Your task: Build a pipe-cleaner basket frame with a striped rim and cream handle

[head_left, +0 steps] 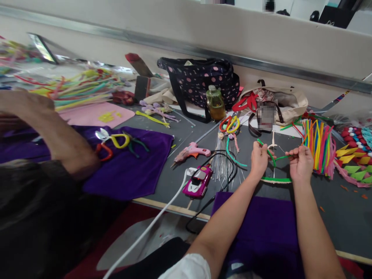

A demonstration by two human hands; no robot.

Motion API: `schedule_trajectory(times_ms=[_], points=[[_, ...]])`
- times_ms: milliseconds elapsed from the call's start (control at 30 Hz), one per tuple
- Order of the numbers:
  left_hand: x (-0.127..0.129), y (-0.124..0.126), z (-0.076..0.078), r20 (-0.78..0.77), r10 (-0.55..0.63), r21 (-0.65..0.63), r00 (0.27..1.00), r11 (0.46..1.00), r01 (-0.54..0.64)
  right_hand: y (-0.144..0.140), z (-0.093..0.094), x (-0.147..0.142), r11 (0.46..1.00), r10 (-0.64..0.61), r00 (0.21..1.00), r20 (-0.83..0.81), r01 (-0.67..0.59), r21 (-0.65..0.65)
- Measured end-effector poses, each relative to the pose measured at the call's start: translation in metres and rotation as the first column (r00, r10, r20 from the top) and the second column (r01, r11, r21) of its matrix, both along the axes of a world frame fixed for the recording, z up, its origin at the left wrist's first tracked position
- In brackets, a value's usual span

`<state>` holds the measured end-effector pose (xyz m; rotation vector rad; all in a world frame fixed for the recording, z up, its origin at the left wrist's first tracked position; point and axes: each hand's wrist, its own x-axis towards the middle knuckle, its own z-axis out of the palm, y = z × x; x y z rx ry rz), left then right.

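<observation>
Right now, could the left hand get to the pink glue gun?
Probably yes: the left hand holds a green pipe cleaner, but the glue gun lies on open table to its left, nothing between.

green pipe cleaner (pixel 276 159) | bent into loop | pinched at both ends | above grey table

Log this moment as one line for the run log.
left hand: pinches green pipe cleaner | right hand: pinches same | nearby: pipe cleaner bundle, pink glue gun
</observation>
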<state>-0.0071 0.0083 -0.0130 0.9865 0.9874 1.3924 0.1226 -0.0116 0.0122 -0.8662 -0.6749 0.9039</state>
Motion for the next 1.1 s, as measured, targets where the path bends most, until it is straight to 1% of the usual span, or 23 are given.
schedule_trajectory(times_ms=[67,133,267,400,567,633,800,967,1033,1100], points=[[0.001,-0.001,0.0,0.01,0.012,0.006,1.0,1.0,-0.012,-0.001,0.002,-0.004,1.0,0.012,1.0,-0.007,-0.012,0.009],[0.003,-0.002,0.0,0.022,0.006,0.015,1.0,1.0,-0.007,-0.003,0.004,-0.009,0.998,0.056,0.998,-0.006,-0.056,0.015],[0.007,-0.004,-0.001,0.046,-0.046,0.022,0.998,0.999,0.045,-0.007,0.007,-0.023,0.989,0.147,0.989,0.012,-0.147,0.009],[0.01,-0.006,-0.001,0.06,-0.077,0.006,0.995,0.997,0.077,-0.011,0.011,-0.032,0.981,0.192,0.981,0.002,-0.192,0.022],[0.013,-0.004,-0.001,0.174,-0.108,-0.005,0.979,0.994,0.111,-0.016,0.017,-0.037,0.966,0.251,0.966,-0.055,-0.247,0.071],[0.015,-0.003,-0.002,0.184,-0.072,-0.028,0.98,0.997,0.078,-0.018,0.018,-0.041,0.962,0.269,0.961,-0.062,-0.265,0.07],[0.017,0.001,-0.004,0.226,0.069,-0.108,0.972,0.993,-0.046,-0.023,0.019,-0.054,0.94,0.34,0.938,-0.071,-0.336,0.062],[0.01,0.005,-0.003,0.281,0.102,-0.156,0.954,0.986,-0.059,-0.031,0.026,-0.059,0.904,0.427,0.9,-0.087,-0.423,0.054],[0.005,0.007,-0.001,0.297,0.127,-0.177,0.946,0.981,-0.076,-0.034,0.029,-0.058,0.881,0.473,0.875,-0.105,-0.469,0.067],[0.002,0.01,0.0,0.315,0.169,-0.178,0.934,0.977,-0.117,-0.037,0.032,-0.057,0.851,0.525,0.841,-0.128,-0.518,0.089]])
